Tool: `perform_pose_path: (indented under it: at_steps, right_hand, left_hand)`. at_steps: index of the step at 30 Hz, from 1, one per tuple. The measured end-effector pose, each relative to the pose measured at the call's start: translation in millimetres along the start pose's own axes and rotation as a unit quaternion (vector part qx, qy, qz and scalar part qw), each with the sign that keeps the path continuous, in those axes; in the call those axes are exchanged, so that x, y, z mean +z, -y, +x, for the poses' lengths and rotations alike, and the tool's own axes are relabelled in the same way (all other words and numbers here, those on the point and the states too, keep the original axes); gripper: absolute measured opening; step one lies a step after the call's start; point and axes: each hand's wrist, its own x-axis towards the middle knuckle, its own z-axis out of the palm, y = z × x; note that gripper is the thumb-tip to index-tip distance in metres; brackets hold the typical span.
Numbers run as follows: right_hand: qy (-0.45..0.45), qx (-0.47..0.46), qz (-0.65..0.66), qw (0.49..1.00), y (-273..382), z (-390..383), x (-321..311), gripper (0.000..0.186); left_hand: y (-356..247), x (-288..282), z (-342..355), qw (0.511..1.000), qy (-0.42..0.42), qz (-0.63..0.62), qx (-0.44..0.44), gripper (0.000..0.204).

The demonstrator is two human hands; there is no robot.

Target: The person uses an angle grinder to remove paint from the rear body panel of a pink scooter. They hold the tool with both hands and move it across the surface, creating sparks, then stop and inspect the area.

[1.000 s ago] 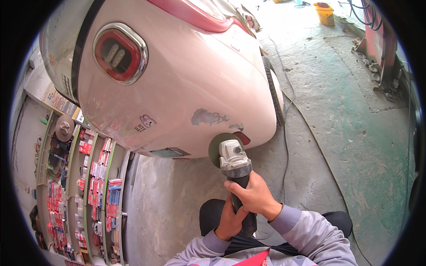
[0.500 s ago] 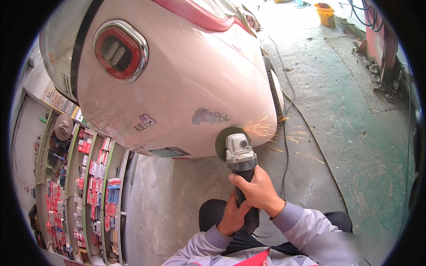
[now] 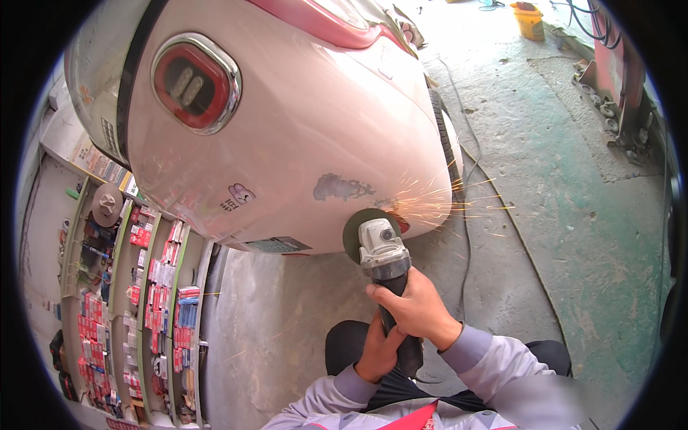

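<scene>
Both of my hands are closed round an angle grinder [image 3: 383, 251], held upright in the picture with its head away from me. My right hand [image 3: 419, 308] grips its black body higher up, thumb across it; my left hand [image 3: 376, 347] holds it lower down. The grinder's disc [image 3: 354, 231] is at the lower edge of a pale pink vehicle body [image 3: 301, 129], beside a small red reflector [image 3: 404, 226] partly behind it. Orange sparks [image 3: 426, 201] spray rightward from there. A grey scraped patch [image 3: 333, 188] lies just above, and a chrome-rimmed tail light [image 3: 193, 86] farther up.
Shelves of boxed parts [image 3: 161, 308] line the left side. A tire [image 3: 448, 154] sits at the vehicle's right. Cables [image 3: 534, 265] run along the concrete floor. A yellow bucket [image 3: 528, 24] stands at the far back, near a red metal structure [image 3: 609, 64] on the right.
Sparks have appeared since a second ago. The grinder and my hands moved slightly right and up, then a little back left in the latest half second.
</scene>
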Motion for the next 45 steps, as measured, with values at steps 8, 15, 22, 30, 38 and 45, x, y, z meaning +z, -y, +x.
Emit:
perform_pose_path:
  at_steps: [8,15,22,30,38,45]
  right_hand:
    - [0.023,0.033,0.006,0.999,3.6,-1.4,-5.9,0.054]
    - [0.029,0.076,0.010,0.997,8.1,-5.4,-8.7,0.056]
    - [0.021,0.076,-0.009,0.997,10.8,-7.4,-11.5,0.058]
    - [0.030,0.072,-0.036,0.996,14.0,-6.7,-9.2,0.062]
    - [0.033,0.062,-0.023,0.997,12.0,-5.2,-6.6,0.062]
    - [0.033,0.091,-0.025,0.995,15.3,-9.6,-4.9,0.059]
  left_hand:
    - [-2.6,2.3,1.3,0.999,0.002,-0.049,-0.007,0.051]
    - [-2.8,3.0,1.3,0.996,0.015,-0.078,-0.042,0.049]
    - [3.7,6.2,1.6,0.994,0.012,-0.101,-0.039,0.050]
    - [6.6,5.4,0.0,0.989,-0.003,-0.143,-0.038,0.052]
    - [8.4,4.2,1.0,0.992,-0.001,-0.126,-0.015,0.051]
    - [6.9,0.2,-4.0,0.991,0.015,-0.131,-0.020,0.050]
